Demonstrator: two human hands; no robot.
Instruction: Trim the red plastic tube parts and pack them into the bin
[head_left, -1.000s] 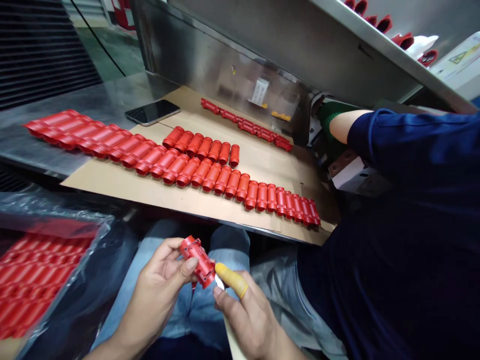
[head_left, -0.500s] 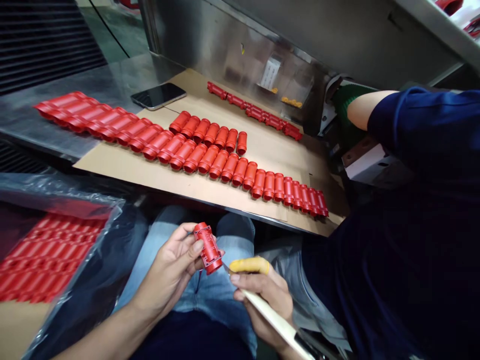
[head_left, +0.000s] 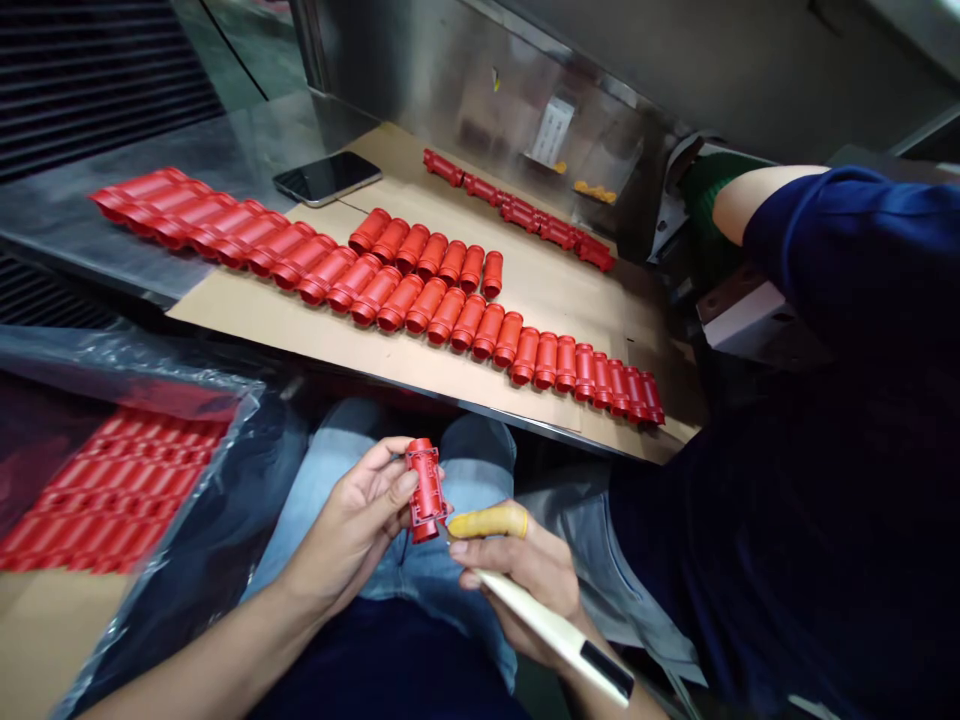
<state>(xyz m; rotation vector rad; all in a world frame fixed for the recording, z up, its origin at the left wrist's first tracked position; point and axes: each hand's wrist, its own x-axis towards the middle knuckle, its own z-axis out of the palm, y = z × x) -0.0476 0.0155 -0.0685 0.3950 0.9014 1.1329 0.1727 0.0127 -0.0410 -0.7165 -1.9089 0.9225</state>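
My left hand (head_left: 360,530) is closed around a red plastic tube-shaped part (head_left: 426,488) above my lap, the thumb pressing on its ribbed inner side. In my right hand (head_left: 529,575) is a knife with a cream handle (head_left: 551,625) that ends in black. A yellow cover sits on the right index finger (head_left: 487,522). The knife's small metal blade is mostly hidden, and its tip lies at the lower right edge of the red part; whether it touches cannot be made out.
On the cardboard-covered table (head_left: 315,335) lie rows of red parts (head_left: 405,300) and a phone (head_left: 328,179). At left, a plastic-lined box (head_left: 251,400) holds more red parts. Close on the right is another person's arm and dark blue sleeve (head_left: 847,230).
The red part has turned slightly more upright in my left hand. My right hand and the knife have shifted a little up and left. The whole view has also moved slightly.
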